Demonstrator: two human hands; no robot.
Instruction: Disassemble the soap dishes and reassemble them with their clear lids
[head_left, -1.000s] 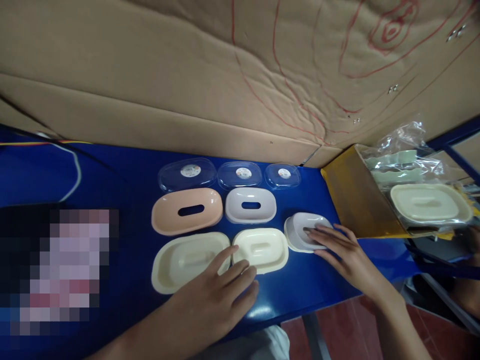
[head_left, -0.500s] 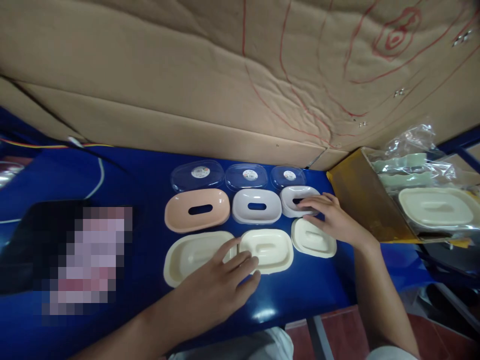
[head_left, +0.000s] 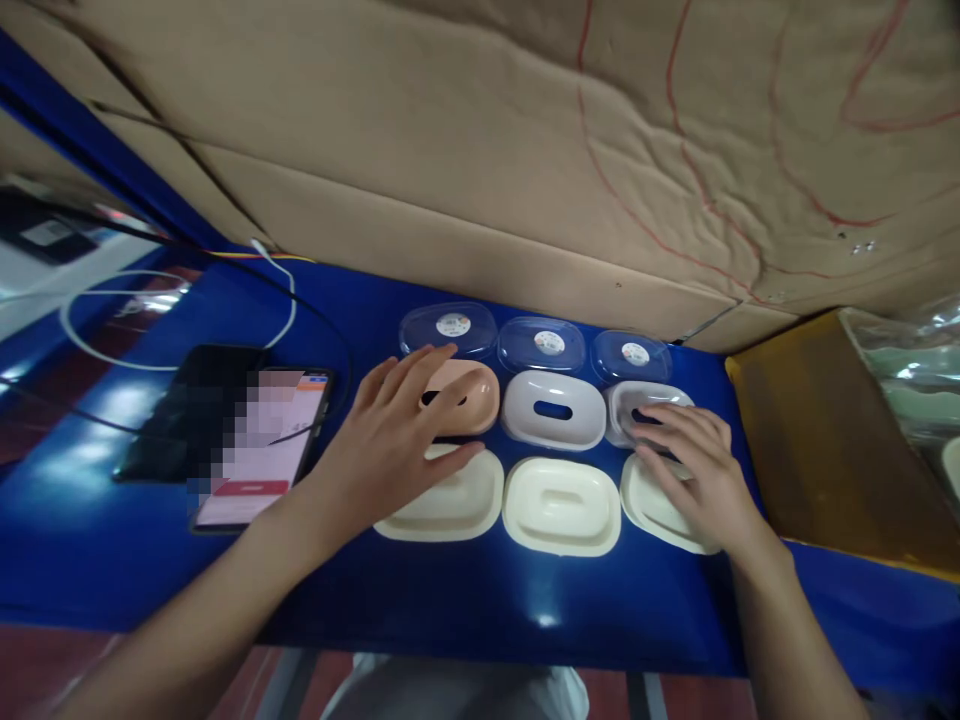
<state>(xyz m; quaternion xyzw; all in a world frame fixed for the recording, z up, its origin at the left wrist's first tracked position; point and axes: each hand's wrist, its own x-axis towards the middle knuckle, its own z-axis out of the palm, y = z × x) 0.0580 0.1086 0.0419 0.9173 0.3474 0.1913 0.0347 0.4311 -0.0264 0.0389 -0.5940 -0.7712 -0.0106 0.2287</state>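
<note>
My left hand (head_left: pixel 390 430) lies over an oval peach dish (head_left: pixel 484 408) with a slot in its bottom, fingers spread across it and thumb above the left cream tray (head_left: pixel 469 505). My right hand (head_left: pixel 701 480) reaches over a smaller white slotted dish (head_left: pixel 667 393), fingers stretched at its slot; whether they touch it I cannot tell. This hand partly covers the right cream tray (head_left: pixel 649 515). Between the hands sit a white slotted dish (head_left: pixel 517 415) and the middle cream tray (head_left: pixel 562 538). Behind stand clear lids with round stickers: left (head_left: pixel 420 328), middle (head_left: pixel 517 345), right (head_left: pixel 607 355).
On the left a phone (head_left: pixel 262 450) with a lit screen lies by a black object (head_left: pixel 169 430), with white and black cables around. A cardboard box (head_left: pixel 840 430) with plastic-wrapped pieces stands right. Behind the blue table (head_left: pixel 465 620) rises a cardboard wall (head_left: pixel 375 130).
My left hand has moved from the cream trays up and left onto the peach dish. My right hand stays at the small white dish. The view has turned left.
</note>
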